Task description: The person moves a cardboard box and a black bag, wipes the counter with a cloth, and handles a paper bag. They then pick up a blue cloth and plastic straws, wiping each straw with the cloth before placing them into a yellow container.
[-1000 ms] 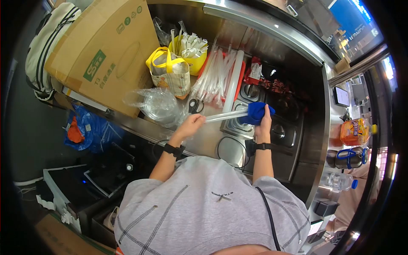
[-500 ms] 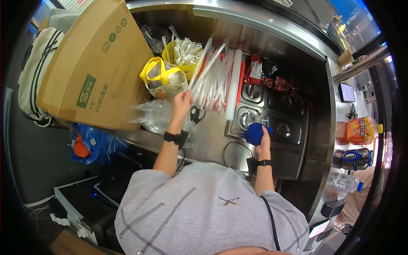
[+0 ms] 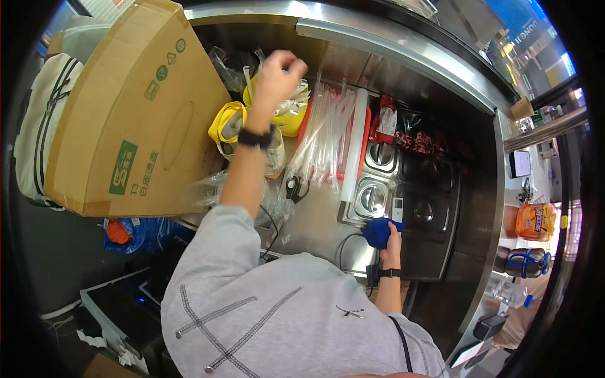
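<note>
My left hand (image 3: 282, 77) is raised over the yellow container (image 3: 291, 124) of white paper-wrapped sticks. Its fingers are curled and slightly blurred, and whatever they may hold does not show. A bundle of long clear plastic straws (image 3: 324, 135) lies beside it on a red tray (image 3: 364, 142). Bunched in my right hand (image 3: 391, 251) is a blue cloth (image 3: 378, 233), held low over the steel counter by the lidded steel pans (image 3: 373, 198). Black-handled scissors (image 3: 295, 188) rest below the straws.
A large cardboard box (image 3: 135, 120) fills the left side. A yellow-handled bag (image 3: 227, 123) and crumpled clear plastic (image 3: 271, 205) sit against it. A white roll (image 3: 354, 145) lies beside the straws, near red packets (image 3: 386, 120). Bottles (image 3: 534, 222) line the right ledge.
My left hand has gone up and away from the straws' near end to above the yellow container. My right hand still holds the blue cloth. The view has shifted slightly.
</note>
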The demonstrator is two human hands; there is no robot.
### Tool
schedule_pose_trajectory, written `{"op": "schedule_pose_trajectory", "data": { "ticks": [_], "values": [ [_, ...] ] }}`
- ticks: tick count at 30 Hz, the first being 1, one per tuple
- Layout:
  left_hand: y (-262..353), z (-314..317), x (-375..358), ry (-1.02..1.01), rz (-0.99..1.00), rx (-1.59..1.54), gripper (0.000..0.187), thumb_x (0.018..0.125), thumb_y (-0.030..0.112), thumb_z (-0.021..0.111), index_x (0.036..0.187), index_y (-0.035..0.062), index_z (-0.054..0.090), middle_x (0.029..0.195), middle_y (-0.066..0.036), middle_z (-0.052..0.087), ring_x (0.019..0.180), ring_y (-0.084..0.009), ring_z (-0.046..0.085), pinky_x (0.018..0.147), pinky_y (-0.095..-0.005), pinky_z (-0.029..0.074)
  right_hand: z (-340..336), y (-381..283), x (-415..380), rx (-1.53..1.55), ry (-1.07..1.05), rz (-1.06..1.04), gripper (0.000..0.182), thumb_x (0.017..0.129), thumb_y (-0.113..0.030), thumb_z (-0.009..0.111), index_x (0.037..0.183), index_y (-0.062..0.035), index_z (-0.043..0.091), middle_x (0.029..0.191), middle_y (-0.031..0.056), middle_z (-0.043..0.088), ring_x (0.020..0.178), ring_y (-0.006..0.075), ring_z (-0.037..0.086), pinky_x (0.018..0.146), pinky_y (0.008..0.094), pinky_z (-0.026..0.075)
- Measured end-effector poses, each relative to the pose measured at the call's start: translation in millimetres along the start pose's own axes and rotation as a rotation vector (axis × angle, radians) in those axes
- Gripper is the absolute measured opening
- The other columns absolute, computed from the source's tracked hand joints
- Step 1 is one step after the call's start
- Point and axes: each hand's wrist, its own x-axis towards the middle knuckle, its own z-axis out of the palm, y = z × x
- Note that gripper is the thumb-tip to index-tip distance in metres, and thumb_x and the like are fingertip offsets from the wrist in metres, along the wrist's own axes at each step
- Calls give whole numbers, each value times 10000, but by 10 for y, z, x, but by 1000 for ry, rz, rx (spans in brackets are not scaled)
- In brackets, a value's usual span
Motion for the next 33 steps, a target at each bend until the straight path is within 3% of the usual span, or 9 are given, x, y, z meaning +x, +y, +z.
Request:
{"op": "schedule_pose_trajectory", "data": {
  "ticks": [3,6,9,14,16,20,24,28,33],
  "values": [
    [-458,48,725,231,-284,330,525,808,332,661,1199,8,526,1165,-218,613,1120,-375,573,937,-450,476,28,57,89,-31,-18,27,278,894,-255,612,1078,-48,600,1013,82,668,877,206,667,767,333,548],
    [-933,185,1035,36,-485,301,526,784,308,678,1212,42,525,1205,-214,602,1145,-385,567,939,-460,480,109,162,211,-103,-48,19,276,893,-229,604,1067,-14,598,964,85,668,819,193,670,684,314,544],
    [-1076,189,1014,22,-502,286,189,785,253,666,939,158,721,1069,-138,685,1044,-343,634,891,-432,509,286,199,145,-122,-61,-18,243,876,-187,627,1063,-36,592,928,51,648,783,169,647,677,295,527],
    [-415,-224,730,302,16,263,220,846,347,624,909,147,690,882,-116,696,850,-332,669,728,-447,519,326,237,123,-53,-79,-56,275,867,-192,650,1090,-36,612,991,50,657,858,156,644,753,283,512],
    [148,-569,421,451,425,282,142,893,247,607,917,125,676,899,-92,690,816,-313,650,707,-407,499,379,90,18,-3,-114,-77,282,869,-204,653,1092,-35,614,995,45,659,870,149,640,764,277,509],
    [1133,-975,-554,588,681,330,72,854,90,684,923,85,667,876,-49,679,792,-242,632,716,-342,474,689,-408,-460,-54,-230,-252,281,867,-199,677,1085,-30,621,970,42,664,847,131,634,769,268,513],
    [1552,-951,-1467,225,761,221,132,855,-21,628,977,28,615,930,-106,639,790,-257,608,679,-346,493,925,-645,-988,-235,-392,-449,310,866,-188,698,1111,-16,618,1010,35,655,902,98,600,812,259,496],
    [1586,-289,-2044,-256,394,-260,95,852,-2,585,946,11,600,859,-164,614,788,-325,632,685,-372,497,1094,-727,-1310,-198,-656,-526,363,892,-227,675,1168,-8,588,1009,22,638,916,86,580,829,262,484],
    [925,785,-2461,-448,-1,-508,93,903,91,606,932,4,617,795,-55,639,652,-111,587,547,-263,467,1115,-557,-1165,-275,-702,-452,329,922,-289,637,1077,-2,592,938,31,646,826,90,603,723,256,502]
  ]
}}
